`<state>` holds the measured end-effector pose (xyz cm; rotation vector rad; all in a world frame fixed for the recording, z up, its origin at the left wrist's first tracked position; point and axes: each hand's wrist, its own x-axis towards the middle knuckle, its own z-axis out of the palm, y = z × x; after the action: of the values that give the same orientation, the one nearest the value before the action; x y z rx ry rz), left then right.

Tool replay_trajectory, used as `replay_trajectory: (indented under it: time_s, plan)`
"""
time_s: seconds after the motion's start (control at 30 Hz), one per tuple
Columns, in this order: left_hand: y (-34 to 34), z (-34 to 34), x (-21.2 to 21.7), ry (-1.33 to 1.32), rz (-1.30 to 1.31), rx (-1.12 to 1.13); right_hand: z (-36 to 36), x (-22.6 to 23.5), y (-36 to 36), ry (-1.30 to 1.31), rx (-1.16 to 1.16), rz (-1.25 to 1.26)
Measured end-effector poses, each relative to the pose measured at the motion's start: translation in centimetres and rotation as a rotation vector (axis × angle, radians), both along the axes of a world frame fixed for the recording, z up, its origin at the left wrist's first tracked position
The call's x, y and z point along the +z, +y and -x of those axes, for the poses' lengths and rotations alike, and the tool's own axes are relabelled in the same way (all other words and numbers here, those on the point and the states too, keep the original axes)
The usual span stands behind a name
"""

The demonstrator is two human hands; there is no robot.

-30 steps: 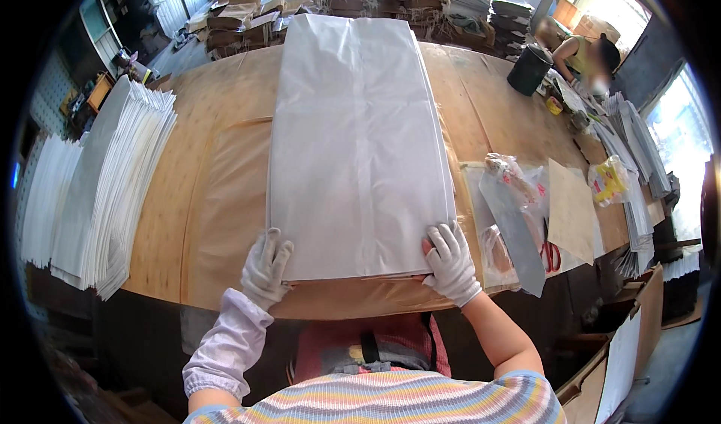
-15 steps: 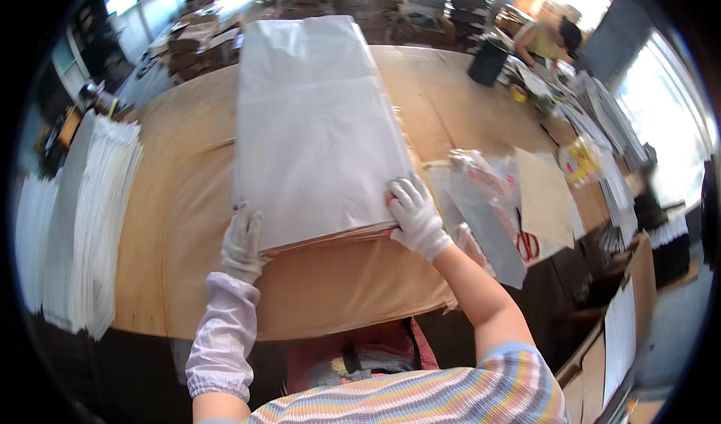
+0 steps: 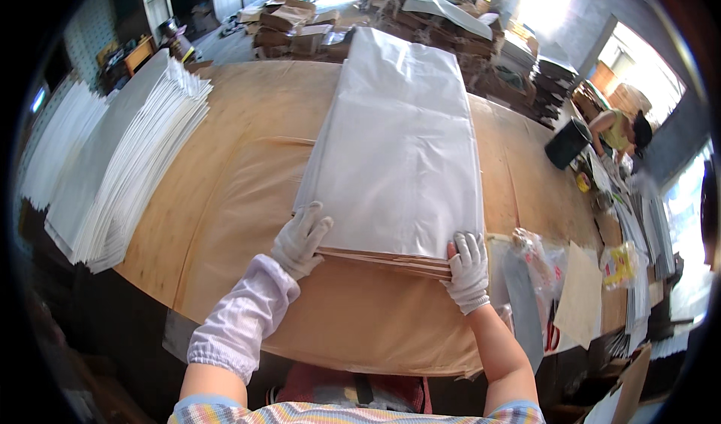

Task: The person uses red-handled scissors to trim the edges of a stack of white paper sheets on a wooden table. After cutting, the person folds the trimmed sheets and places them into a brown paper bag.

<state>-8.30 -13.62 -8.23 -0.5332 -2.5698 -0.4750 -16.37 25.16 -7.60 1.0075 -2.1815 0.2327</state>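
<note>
A tall stack of large white sheets [image 3: 405, 153], with brown layers showing along its near edge, lies lengthwise on the table in front of me. My left hand [image 3: 302, 238], in a white knit glove and a pale sleeve cover, grips the near left corner, fingers curled over the side. At the near right corner my right hand [image 3: 469, 270], gloved too, holds the edge with its fingers over the top. The undersides of both hands are hidden. Brown wrapping paper [image 3: 360, 315] spreads under the stack.
Folded white sheets [image 3: 143, 176] stand in a thick pile at the left. To the right lie a tan sheet [image 3: 578, 292], red-handled scissors [image 3: 553, 337] and plastic bags [image 3: 537, 255]. A dark bin [image 3: 568, 144] stands near a co-worker [image 3: 617, 127]. Brown bundles [image 3: 300, 30] fill the back.
My view has swung left, so the stack and table appear farther right. Both hands stay at the stack's near corners; my left hand's fingers now lie more over its edge.
</note>
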Motion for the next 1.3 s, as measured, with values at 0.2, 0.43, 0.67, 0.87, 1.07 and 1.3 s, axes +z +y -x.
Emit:
replay_trajectory:
  time_s: [0.2,0.43,0.67,0.87,1.07,1.3]
  plan:
    - [-0.7,3.7,0.1,-0.005,-0.064,-0.003,4.0,-1.2,-0.6,0.047,-0.023,-0.023]
    - [-2.3,7.3,-1.4,0.007,-0.112,0.0,6.8,-1.2,-1.4,-0.066,-0.033,-0.074]
    - [-3.3,10.8,-2.6,0.03,-0.066,-0.076,9.7,-1.3,-2.2,-0.096,-0.049,-0.011]
    - [-5.0,13.8,-3.7,0.111,-0.075,-0.112,12.5,-0.6,-3.4,0.032,-0.051,0.026]
    - [-5.0,16.4,-3.8,0.108,-0.069,-0.098,14.3,-0.3,-3.7,0.078,-0.016,0.048]
    - [-5.4,16.8,-4.3,0.097,-0.069,-0.081,14.8,-0.4,-3.9,0.065,0.002,0.074]
